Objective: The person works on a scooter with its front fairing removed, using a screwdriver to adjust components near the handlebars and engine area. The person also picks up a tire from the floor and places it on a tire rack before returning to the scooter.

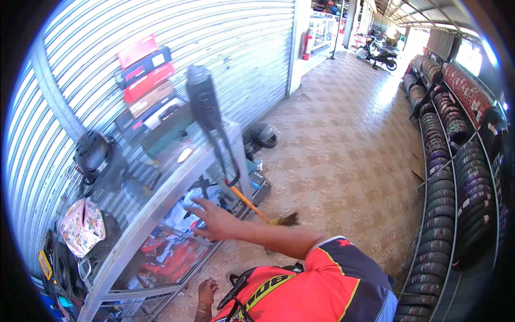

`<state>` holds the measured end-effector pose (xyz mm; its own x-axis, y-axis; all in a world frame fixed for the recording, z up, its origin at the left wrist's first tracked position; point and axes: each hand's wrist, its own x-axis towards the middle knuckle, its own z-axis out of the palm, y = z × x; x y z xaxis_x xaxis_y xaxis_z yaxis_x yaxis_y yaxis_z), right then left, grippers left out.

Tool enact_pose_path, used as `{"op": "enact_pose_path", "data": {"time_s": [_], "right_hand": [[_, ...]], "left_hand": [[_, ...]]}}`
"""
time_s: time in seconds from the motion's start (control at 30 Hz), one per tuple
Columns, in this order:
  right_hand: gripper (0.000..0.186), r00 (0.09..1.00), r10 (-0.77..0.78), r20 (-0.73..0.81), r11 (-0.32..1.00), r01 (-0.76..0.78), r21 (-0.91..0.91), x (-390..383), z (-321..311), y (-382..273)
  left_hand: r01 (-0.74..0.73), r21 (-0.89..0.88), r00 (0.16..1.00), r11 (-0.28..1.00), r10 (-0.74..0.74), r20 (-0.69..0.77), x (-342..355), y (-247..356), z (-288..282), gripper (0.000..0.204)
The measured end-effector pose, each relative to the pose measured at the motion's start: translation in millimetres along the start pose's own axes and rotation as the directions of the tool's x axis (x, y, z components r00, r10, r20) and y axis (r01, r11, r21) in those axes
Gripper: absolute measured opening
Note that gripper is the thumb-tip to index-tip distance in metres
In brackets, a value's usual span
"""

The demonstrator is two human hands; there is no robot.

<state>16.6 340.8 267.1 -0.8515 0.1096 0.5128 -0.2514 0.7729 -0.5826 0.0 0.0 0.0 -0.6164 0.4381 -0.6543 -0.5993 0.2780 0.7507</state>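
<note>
Packets beside our right hand

At eight o'clock, white-and-blue packets lie inside the case, perhaps kept there so they show from outside. Our right hand, at seven o'clock, has its fingers spread and appears to grasp nothing; we cannot tell whether it touches the packets. Lower, also towards seven, our left hand has curled fingers; we cannot tell whether it grasps anything. Boxes at ten o'clock are stacked on the case, probably to save room. At six, near centre, a broom slants beside the case, likely kept handy. Tyres at four stand in rows, presumably for easy picking.
</note>
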Motion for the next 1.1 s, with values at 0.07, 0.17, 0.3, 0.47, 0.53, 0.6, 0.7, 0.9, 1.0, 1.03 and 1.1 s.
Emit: {"op": "enact_pose_path", "data": {"time_s": [0.07,0.17,0.3,0.47,0.53,0.6,0.7,0.9,1.0,1.03,1.1], "right_hand": [[0.060,0.992,0.088,0.088,0.995,-0.084,-0.051,-97,-31,35],[0.055,0.928,0.308,0.211,0.941,-0.265,-0.210,-229,-84,82],[0.052,0.754,0.645,0.123,0.747,-0.588,-0.309,-383,-188,108],[0.049,0.563,0.820,0.104,0.571,-0.816,-0.092,-440,-260,118],[0.048,0.594,0.764,0.253,0.599,-0.798,0.067,-422,-262,126],[0.050,0.706,0.605,0.369,0.665,-0.702,0.254,-386,-254,128],[0.051,0.772,0.411,0.484,0.659,-0.619,0.427,-351,-270,139],[0.046,0.652,0.598,0.466,0.541,-0.758,0.365,-354,-331,246],[0.050,0.604,0.643,0.472,0.385,-0.787,0.483,-354,-379,311],[0.051,0.519,0.680,0.518,0.258,-0.831,0.493,-349,-398,331],[0.052,0.497,0.695,0.519,0.212,-0.832,0.512,-339,-432,365]], "left_hand": [[0.095,-0.042,0.995,0.995,-0.096,-0.026,-1,-16,39,0.034],[0.077,0.209,0.997,0.975,-0.080,0.007,-7,-26,93,0.037],[-0.134,0.535,0.953,0.834,-0.039,0.299,-7,-31,209,0.040],[-0.072,0.604,0.884,0.794,-0.229,0.407,28,-18,357,0.031],[-0.060,0.601,0.856,0.797,-0.268,0.442,55,-7,418,0.033],[-0.158,0.634,0.800,0.757,-0.278,0.531,77,-2,476,0.038],[-0.071,0.608,0.732,0.790,-0.373,0.570,105,6,569,0.045],[-0.247,0.588,0.676,0.771,-0.297,0.674,130,42,728,0.062],[-0.244,0.576,0.664,0.780,-0.299,0.686,165,54,784,0.064],[-0.254,0.568,0.653,0.783,-0.294,0.698,180,60,803,0.065],[-0.283,0.551,0.633,0.785,-0.279,0.723,214,67,841,0.067]]}}
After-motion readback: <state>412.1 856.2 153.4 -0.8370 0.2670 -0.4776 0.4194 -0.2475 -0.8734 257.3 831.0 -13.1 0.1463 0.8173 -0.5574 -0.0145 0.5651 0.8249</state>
